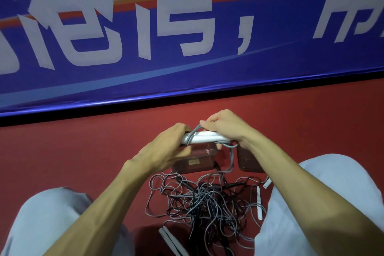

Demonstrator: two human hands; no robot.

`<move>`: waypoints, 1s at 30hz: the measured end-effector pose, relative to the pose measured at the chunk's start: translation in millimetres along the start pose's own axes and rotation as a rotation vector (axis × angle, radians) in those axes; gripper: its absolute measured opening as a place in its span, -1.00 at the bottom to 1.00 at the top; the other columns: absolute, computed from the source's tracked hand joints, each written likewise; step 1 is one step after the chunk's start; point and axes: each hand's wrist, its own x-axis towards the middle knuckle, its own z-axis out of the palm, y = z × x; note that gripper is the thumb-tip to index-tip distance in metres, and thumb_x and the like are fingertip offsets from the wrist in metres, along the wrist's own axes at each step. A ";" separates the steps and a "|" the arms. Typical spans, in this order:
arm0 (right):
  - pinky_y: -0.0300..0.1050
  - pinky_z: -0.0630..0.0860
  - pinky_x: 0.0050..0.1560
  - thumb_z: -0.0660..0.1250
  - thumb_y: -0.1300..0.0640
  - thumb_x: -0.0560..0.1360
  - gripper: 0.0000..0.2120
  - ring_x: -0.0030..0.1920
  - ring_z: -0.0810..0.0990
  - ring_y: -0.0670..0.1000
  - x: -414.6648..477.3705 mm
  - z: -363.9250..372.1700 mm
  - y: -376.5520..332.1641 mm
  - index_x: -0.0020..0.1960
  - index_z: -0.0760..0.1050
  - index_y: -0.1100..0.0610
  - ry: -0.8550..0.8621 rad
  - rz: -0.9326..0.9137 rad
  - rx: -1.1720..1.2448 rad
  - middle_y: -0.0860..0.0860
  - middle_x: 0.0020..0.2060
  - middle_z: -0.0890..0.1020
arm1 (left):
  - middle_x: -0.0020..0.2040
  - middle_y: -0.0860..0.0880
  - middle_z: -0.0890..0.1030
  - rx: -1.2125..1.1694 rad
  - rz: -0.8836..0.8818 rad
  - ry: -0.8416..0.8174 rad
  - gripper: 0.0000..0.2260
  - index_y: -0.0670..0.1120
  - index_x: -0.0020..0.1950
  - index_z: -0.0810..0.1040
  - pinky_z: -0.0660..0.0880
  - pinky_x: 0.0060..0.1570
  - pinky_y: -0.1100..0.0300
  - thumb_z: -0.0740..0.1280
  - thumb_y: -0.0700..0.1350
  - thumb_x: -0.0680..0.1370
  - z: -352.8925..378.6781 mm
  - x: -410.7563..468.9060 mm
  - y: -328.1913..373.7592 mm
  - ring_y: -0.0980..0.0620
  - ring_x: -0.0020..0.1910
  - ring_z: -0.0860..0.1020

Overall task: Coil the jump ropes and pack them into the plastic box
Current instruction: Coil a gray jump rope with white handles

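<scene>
- Head view: the left hand (170, 147) is gripping the left end of a pair of white handles (204, 138), its fingers curling close together round them. The handles are being held level just above the box (197, 165).
- The right hand (222, 129) is holding the handles' right end, thumb and forefinger pinching a grey rope (192, 133) at the top of the handles. One fingertip is showing beneath them.
- The rope is crossing over the handles near their left end. More of it is trailing down from their right end, past the box's right side.
- The box, clear and open, is sitting on the red floor (83, 151) under both hands, its left part hidden behind the left wrist.
- A second clear container (248, 162) is sitting just right of the box, partly behind the right forearm.
- A tangle (203, 199) of grey and black ropes is lying outside the box, just nearer the person.
- A loose white handle (259, 203) is lying nearer than the box and to its right.
- Pale trousers (332, 183) are flanking the tangle.
- A blue banner (249, 64) is hanging beyond the box.
</scene>
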 end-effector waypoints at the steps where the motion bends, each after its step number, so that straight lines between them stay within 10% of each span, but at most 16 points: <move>1: -0.23 0.39 -0.53 0.38 0.05 0.54 -0.75 -0.54 0.55 0.02 -0.7 -4.3 -0.2 -0.13 0.63 0.25 -0.066 0.024 0.057 0.09 -0.44 0.55 | -0.20 0.13 0.41 -0.044 -0.007 -0.032 -0.84 0.13 -0.06 0.34 0.25 -0.26 0.25 0.29 -0.09 0.51 -1.9 0.2 0.1 0.15 -0.27 0.40; 8: -0.28 0.39 -0.47 0.18 0.03 0.58 -0.74 -0.44 0.53 -0.06 0.2 -22.4 -3.2 -0.01 0.52 0.20 -0.217 0.056 0.855 0.09 -0.29 0.66 | -0.07 0.02 0.58 -0.731 -0.093 0.074 -0.70 0.09 0.30 0.40 0.46 -0.21 0.29 0.24 -0.12 0.57 -21.2 -1.5 -2.3 0.21 -0.22 0.53; 15: -0.31 0.35 -0.46 0.21 0.19 0.62 -0.74 -0.38 0.44 -0.09 -4.7 -7.1 -10.0 0.24 0.49 0.28 -0.411 -0.087 0.381 0.09 -0.16 0.61 | -0.17 -0.08 0.63 -1.221 -0.321 0.356 -0.74 0.01 0.36 0.35 0.42 -0.31 0.24 0.18 -0.15 0.66 -30.5 4.4 2.3 0.10 -0.38 0.51; 23: -0.05 0.55 -0.18 0.36 0.26 0.53 -0.88 -0.34 0.62 0.03 -4.6 4.8 -3.4 0.01 0.44 0.14 -0.355 -0.063 -0.389 0.03 -0.38 0.60 | -0.17 -0.14 0.67 -0.983 -0.351 0.341 -0.76 -0.18 0.16 0.56 0.38 -0.36 0.20 0.36 -0.10 0.55 -15.0 8.1 -14.1 0.07 -0.40 0.47; 30: -0.06 0.47 -0.16 0.29 0.26 0.55 -0.78 -0.28 0.52 -0.01 -11.3 3.2 -5.3 -0.17 0.41 -0.01 -0.326 -0.379 -0.828 0.00 -0.28 0.55 | -0.15 -0.04 0.67 -0.249 -0.354 0.134 -0.65 -0.08 0.25 0.53 0.54 -0.18 -0.02 0.42 0.03 0.52 -1.7 7.4 -26.7 -0.01 -0.29 0.59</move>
